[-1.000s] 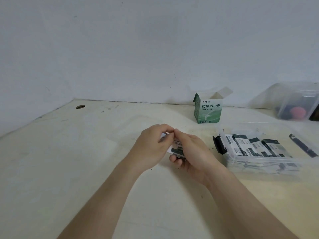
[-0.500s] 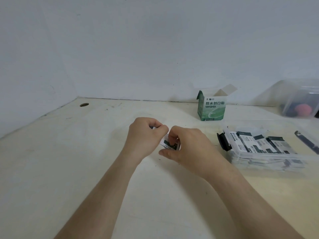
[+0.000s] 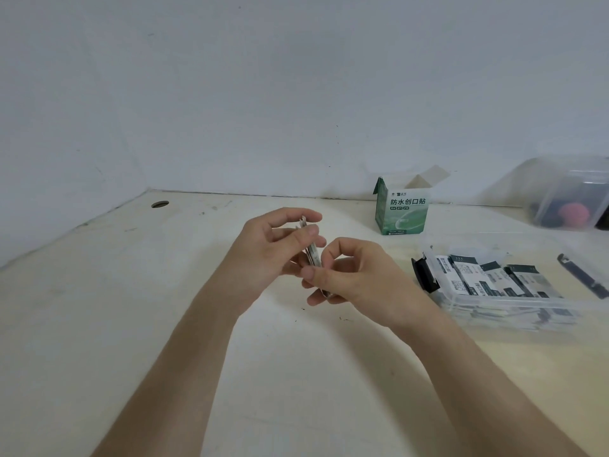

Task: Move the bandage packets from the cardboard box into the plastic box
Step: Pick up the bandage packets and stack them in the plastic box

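A thin stack of bandage packets (image 3: 313,253) stands on edge between my two hands above the table's middle. My left hand (image 3: 267,249) grips the stack's upper part between thumb and fingers. My right hand (image 3: 349,275) pinches its lower end, fingers curled. The green and white cardboard box (image 3: 400,209) stands upright with its top flaps open, behind and to the right of my hands. The clear plastic box (image 3: 514,301) lies at the right, holding several packets (image 3: 494,278) laid flat, with a black latch (image 3: 425,275) on its left end.
The pale table (image 3: 164,308) meets the wall at the back, with a cable hole (image 3: 160,204) at the far left. A second clear container (image 3: 570,196) with a pink object stands at the far right. A dark strip (image 3: 583,280) lies beside the plastic box.
Both hands have lifted a little and turned the packets from lying flat to standing on edge. My left hand has opened out round the stack's top.
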{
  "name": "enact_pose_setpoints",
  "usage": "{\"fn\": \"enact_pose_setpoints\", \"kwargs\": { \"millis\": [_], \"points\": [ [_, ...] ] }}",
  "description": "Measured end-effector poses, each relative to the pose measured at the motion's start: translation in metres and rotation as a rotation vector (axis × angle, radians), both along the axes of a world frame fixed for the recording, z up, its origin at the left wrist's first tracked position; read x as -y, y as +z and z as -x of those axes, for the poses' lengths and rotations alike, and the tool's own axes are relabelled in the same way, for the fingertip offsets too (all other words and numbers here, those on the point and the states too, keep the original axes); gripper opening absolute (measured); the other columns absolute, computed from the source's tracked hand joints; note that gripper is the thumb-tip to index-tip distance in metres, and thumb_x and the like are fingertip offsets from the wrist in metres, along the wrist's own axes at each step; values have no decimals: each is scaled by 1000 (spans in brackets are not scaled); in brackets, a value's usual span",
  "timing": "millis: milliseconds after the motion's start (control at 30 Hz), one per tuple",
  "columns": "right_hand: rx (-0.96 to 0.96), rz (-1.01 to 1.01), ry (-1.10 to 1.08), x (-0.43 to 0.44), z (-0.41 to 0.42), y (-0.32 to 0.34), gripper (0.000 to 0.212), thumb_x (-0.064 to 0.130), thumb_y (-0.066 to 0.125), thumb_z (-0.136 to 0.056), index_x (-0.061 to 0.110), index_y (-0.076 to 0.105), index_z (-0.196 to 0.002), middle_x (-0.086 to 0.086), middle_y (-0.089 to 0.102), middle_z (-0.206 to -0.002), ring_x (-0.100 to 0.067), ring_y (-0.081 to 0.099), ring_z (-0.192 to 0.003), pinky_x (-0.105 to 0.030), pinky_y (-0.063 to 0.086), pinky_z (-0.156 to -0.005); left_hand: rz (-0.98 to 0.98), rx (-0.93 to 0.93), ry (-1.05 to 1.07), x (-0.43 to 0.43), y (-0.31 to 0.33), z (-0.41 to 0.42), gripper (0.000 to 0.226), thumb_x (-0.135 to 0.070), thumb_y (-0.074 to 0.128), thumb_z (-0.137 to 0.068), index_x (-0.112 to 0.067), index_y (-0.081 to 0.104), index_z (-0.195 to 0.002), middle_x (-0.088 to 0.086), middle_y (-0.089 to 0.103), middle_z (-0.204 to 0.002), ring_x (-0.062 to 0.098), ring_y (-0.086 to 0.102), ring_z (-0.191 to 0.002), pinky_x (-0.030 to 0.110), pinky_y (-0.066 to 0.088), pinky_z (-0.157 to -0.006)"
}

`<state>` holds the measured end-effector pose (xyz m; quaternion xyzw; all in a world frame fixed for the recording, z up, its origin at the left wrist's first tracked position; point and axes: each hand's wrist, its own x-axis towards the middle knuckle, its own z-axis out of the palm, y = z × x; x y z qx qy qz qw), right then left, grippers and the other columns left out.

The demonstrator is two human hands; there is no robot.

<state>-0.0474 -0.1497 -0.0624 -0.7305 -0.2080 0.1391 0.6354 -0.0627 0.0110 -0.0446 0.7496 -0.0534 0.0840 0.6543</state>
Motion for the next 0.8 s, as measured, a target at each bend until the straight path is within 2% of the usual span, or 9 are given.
{"fn": "enact_pose_setpoints", "kwargs": {
  "millis": [67, 200, 333, 433, 500, 533, 600, 700, 800],
  "points": [
    [26, 9, 1, 0, 0, 1, 27, 28, 74, -85, 11, 53, -79, -24, 70, -91, -24, 75, -75, -32, 44, -71, 11, 0, 15, 1, 1, 0, 17, -16, 63, -91, -13, 70, -106, 15, 72, -86, 24, 63, -66, 29, 54, -63],
    [121, 20, -29, 4, -3, 10, 28, 27, 73, -86, 5, 58, -77, -1, 65, -64, -25, 73, -77, -29, 47, -72, 57, -7, 22, 6, 6, -2, 17, -16, 64, -91, -9, 70, -105, 10, 70, -78, 21, 64, -63, 24, 53, -61],
    [47, -45, -43, 15, -1, 30, 22, 23, 72, -87, 9, 57, -80, -18, 74, -86, -25, 74, -77, -24, 44, -64, 70, 30, -31, 12, 18, -1, 34, -30, 68, -83, -14, 66, -113, 10, 69, -96, 22, 66, -73, 27, 54, -67],
    [-94, -182, -22, 28, 1, 37, 19, 24, 71, -86, 11, 57, -84, -16, 72, -83, -23, 70, -74, -22, 49, -61, -232, 133, -56, 16, 22, 3, 77, -45, 84, -67, -43, 47, -134, -13, 53, -131, 5, 59, -108, 24, 53, -84],
    [-158, -243, 13, 37, 1, 38, 22, 24, 72, -83, 8, 59, -88, -19, 69, -85, -23, 67, -71, -27, 54, -63, -473, 191, -117, 28, 22, 8, 105, -47, 88, -58, -55, 26, -141, -24, 29, -149, -6, 31, -134, 16, 42, -99],
    [-174, -244, 37, 41, 1, 39, 24, 26, 72, -80, 7, 59, -87, -17, 70, -83, -23, 67, -69, -29, 55, -65, -551, 210, -136, 36, 22, 10, 112, -43, 90, -57, -57, 19, -143, -25, 19, -153, -7, 18, -140, 8, 36, -99],
    [-175, -215, 64, 48, 3, 39, 26, 28, 72, -77, 7, 58, -82, -9, 69, -73, -19, 66, -66, -30, 54, -64, -653, 266, -121, 50, 22, 13, 114, -36, 89, -61, -55, 14, -144, -27, 13, -153, -7, 10, -141, -3, 31, -90],
    [-184, -225, 64, 61, 3, 39, 21, 26, 69, -84, 8, 59, -82, -9, 68, -74, -15, 64, -59, -25, 49, -56, -653, 356, -105, 64, 23, 12, 103, -29, 86, -66, -49, 23, -144, -23, 26, -144, -8, 27, -132, -3, 32, -87],
    [-190, -231, 61, 75, 4, 41, 27, 29, 68, -84, 6, 62, -97, -11, 69, -79, -14, 60, -56, -22, 45, -52, -610, 386, -132, 78, 25, 10, 92, -18, 84, -68, -44, 33, -141, -18, 30, -138, -10, 37, -123, -2, 37, -81]
  ]
}}
